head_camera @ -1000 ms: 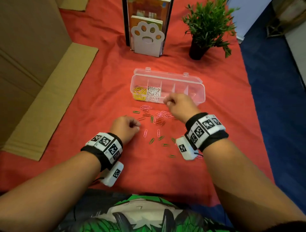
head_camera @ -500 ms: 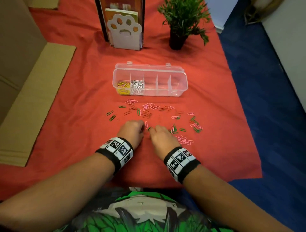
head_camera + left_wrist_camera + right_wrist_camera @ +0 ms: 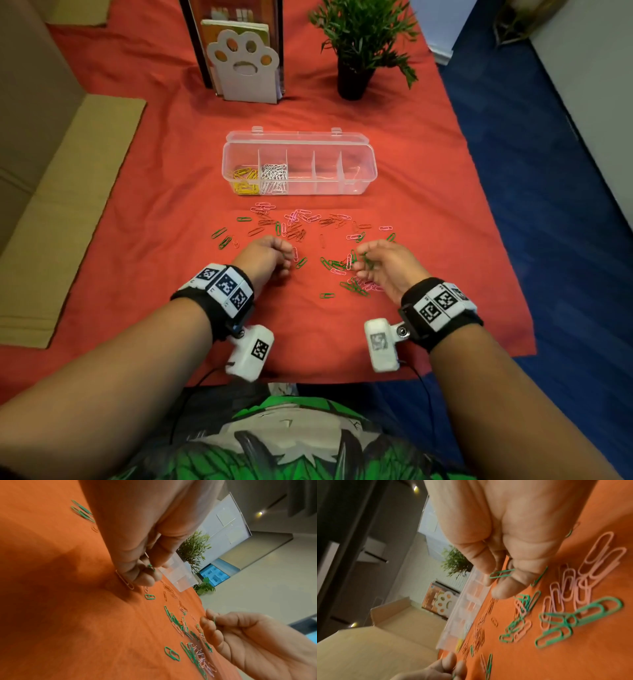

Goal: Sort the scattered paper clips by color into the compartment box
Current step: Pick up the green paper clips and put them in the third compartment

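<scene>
Overhead first: the compartment box lies open on the red cloth, with yellow clips in its far-left cell and white clips in the cell beside it; the other cells look bare. Near it, green clips, pink clips and dark orange-red ones lie scattered. The left hand sits curled at the near left of the scatter, and the right hand hovers over the right-hand heap with a green clip pinched at its fingertips. A paw-shaped holder and a potted plant stand at the far edge.

Next, the left wrist view: the left hand's curled fingers pinch something small and green, just beside a pink clip on the cloth.

Lastly, the right wrist view: the right hand grasps a green clip between thumb and fingers, above the pink and green heap.
</scene>
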`<state>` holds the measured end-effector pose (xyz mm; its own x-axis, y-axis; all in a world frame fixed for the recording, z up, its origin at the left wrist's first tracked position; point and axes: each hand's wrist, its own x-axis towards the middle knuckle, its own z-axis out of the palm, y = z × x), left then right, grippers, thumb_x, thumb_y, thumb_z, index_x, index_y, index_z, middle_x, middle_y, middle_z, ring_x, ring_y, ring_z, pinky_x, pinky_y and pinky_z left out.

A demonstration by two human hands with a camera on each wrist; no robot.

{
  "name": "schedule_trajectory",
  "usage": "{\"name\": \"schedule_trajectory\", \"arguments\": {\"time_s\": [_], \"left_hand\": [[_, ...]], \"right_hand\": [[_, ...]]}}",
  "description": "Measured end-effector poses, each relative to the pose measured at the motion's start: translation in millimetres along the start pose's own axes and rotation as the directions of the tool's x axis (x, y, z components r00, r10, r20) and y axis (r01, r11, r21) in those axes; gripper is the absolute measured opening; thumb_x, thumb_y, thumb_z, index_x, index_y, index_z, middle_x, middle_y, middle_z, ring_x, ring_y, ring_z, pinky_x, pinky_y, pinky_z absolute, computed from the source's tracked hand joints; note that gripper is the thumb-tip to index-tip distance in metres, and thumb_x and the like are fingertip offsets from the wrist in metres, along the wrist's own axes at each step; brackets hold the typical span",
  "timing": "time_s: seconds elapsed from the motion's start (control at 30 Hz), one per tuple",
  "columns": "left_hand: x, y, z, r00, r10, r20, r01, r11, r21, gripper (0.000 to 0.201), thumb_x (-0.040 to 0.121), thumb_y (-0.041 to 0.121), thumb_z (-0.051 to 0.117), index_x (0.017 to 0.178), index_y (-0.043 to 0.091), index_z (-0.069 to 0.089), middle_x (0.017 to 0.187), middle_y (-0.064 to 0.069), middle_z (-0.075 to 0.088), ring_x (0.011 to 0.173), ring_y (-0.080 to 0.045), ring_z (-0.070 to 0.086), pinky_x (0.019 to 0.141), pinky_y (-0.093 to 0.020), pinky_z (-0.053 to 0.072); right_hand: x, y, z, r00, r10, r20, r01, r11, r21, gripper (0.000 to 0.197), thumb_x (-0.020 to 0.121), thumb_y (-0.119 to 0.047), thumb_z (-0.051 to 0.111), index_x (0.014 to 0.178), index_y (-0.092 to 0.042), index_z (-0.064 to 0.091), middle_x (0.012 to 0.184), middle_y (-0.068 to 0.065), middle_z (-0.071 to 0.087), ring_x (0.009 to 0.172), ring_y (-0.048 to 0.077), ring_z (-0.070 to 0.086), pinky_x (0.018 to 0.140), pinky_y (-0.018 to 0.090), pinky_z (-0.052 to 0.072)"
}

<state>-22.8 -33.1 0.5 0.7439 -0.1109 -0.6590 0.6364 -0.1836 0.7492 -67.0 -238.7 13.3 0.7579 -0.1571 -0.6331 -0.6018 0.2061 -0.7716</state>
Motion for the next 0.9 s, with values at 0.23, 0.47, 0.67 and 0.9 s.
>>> {"name": "schedule_trajectory", "arguments": {"time_s": [0.23,0.47,0.67,0.9], "left_hand": [[12,-6,13,0.902,0.408,0.142,-0.367,0.55,0.751,0.015,0.079,0.019,0.066,0.093,0.014,0.07,0.088,-0.009,0.057,0.082,-0.022,0.054,0.078,-0.028,0.042],[15,-20,18,0.829,0.48,0.288,-0.435,0.23,0.871,0.017,0.081,0.018,0.061,0.092,0.004,0.062,0.099,-0.016,0.053,0.095,-0.035,0.055,0.085,-0.04,0.047],[14,-16,19,0.81,0.535,0.239,-0.493,0.403,0.771,0.008,0.084,0.003,0.051,0.089,0.004,0.057,0.093,-0.016,0.062,0.088,-0.029,0.055,0.076,-0.032,0.038],[5,5,25,0.987,0.022,0.158,-0.009,0.997,-0.083,0.03,0.094,0.003,0.032,0.075,0.016,0.051,0.067,-0.002,0.044,0.056,-0.013,0.047,0.051,-0.021,0.048]], "right_hand": [[22,7,-5,0.959,-0.28,-0.031,0.12,0.506,-0.854,0.013,0.08,-0.005,0.052,0.083,-0.015,0.061,0.091,0.009,0.062,0.087,0.024,0.057,0.076,0.025,0.043],[14,25,15,0.899,-0.387,0.204,0.243,0.054,-0.968,0.034,0.078,-0.009,0.059,0.11,-0.006,0.049,0.114,0.015,0.048,0.111,0.035,0.047,0.094,0.04,0.043],[24,18,14,0.945,-0.299,0.132,0.215,0.263,-0.941,0.023,0.082,-0.003,0.051,0.105,-0.005,0.055,0.11,0.015,0.056,0.106,0.031,0.053,0.088,0.033,0.042],[21,-6,-17,0.999,-0.03,-0.015,0.027,0.988,-0.154,0.023,0.092,-0.005,0.042,0.074,-0.014,0.054,0.062,0.001,0.042,0.052,0.01,0.044,0.043,0.016,0.035]]}}
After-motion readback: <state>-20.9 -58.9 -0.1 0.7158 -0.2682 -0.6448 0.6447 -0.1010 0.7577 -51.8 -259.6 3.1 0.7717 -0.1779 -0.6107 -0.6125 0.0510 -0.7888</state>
